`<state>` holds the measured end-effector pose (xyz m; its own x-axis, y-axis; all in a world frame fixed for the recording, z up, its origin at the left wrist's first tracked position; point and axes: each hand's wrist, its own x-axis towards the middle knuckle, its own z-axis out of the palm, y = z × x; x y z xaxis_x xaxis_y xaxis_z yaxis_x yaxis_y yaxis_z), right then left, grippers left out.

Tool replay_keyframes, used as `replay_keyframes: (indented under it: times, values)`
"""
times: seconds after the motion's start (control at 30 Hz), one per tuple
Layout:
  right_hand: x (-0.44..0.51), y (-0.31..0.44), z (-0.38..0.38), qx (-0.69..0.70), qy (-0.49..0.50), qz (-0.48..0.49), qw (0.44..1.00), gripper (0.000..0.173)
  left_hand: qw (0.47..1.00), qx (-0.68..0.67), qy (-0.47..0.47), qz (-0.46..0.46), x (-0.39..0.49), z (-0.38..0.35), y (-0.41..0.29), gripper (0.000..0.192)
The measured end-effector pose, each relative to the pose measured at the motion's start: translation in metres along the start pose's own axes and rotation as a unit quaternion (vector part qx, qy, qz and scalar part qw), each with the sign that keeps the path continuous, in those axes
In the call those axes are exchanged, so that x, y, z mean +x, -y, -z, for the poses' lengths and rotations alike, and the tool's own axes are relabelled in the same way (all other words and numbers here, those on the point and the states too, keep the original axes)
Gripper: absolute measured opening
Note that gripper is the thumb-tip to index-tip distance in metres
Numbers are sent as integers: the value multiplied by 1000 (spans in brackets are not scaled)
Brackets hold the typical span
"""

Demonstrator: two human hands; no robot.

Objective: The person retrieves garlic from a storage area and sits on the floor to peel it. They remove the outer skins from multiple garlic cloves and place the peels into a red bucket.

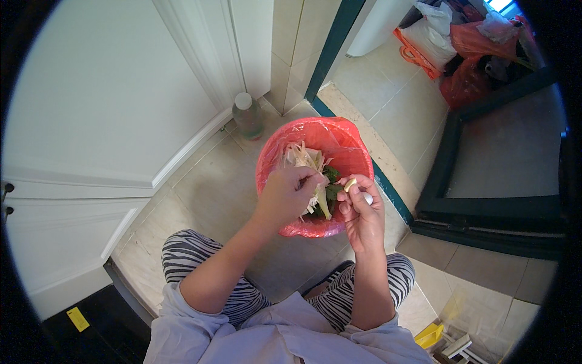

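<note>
A red bin [261, 170] lined with a clear plastic bag stands on the floor between my knees. Pale shredded vegetable scraps [302, 154] and green leaves [333, 191] lie inside it. Over the bin, my left hand [288, 189] has its thumb and fingertips drawn together; whether anything thin is between them cannot be made out. At the bin's right rim, my right hand [363, 214] pinches what looks like a peeled garlic clove [350, 184] between thumb and finger. A second white, rounded piece [368, 198] shows beside the thumb in the same hand.
A clear bottle [248, 116] with a white cap stands behind the bin, by white cabinet doors [113, 100]. To the right are a raised door sill [368, 141] and a dark green framed door [504, 159]. Filled plastic bags [468, 54] lie beyond the sill.
</note>
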<state>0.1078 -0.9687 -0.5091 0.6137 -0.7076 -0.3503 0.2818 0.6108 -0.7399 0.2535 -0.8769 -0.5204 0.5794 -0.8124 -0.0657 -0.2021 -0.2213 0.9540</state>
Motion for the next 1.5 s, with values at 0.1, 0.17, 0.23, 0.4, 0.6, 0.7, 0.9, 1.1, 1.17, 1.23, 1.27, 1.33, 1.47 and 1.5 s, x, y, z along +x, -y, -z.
replay_keyframes:
  times: [0.1, 0.17, 0.23, 0.4, 0.6, 0.7, 0.9, 1.1, 1.17, 1.23, 1.27, 1.33, 1.47, 1.5]
  values:
    - [-5, 3, -11, -10, 20, -4, 1000, 16, 996, 81, 27, 14, -1, 2, -11, 13]
    - [-6, 2, -10, -18, 28, -17, 999, 17, 995, 92, 10, -24, -2, 0, -2, 15]
    - [-4, -1, -3, -28, 33, -21, 999, 17, 994, 95, 1, -58, -1, -3, 2, 16]
    - [-4, 1, -1, -62, 42, -22, 997, 16, 991, 107, 48, -69, 0, -6, 6, 17]
    - [1, 3, -4, -234, -73, -32, 969, 14, 997, 20, -2, -79, 3, -17, 19, 14]
    - [3, 1, 0, -212, -86, 0, 974, 14, 1000, -13, 15, -18, 3, -11, 11, 15]
    - [-4, -2, -11, -240, -6, -3, 971, 9, 999, 37, 35, -14, 3, -9, 10, 13]
    - [0, -2, -2, -268, -51, -8, 962, 14, 990, -108, 13, 90, 5, -8, 13, 36]
    - [-2, -5, 0, -263, -32, 19, 964, 14, 946, -257, 77, 182, 8, -8, 14, 48]
    - [-2, -8, -3, -277, -3, 51, 960, 14, 896, -349, 121, 248, 8, -8, 12, 56]
    - [-2, -9, -5, -294, 18, 69, 953, 14, 879, -370, 134, 270, 7, -9, 8, 58]
    - [-2, -10, -8, -306, 41, 85, 947, 16, 849, -401, 146, 312, 5, -11, 4, 56]
    - [-3, -5, -2, -136, 46, -13, 990, 28, 833, -406, 133, 352, 4, -14, 2, 41]
    - [-2, -3, 1, -60, 55, -40, 996, 31, 838, -397, 127, 351, 4, -15, 2, 37]
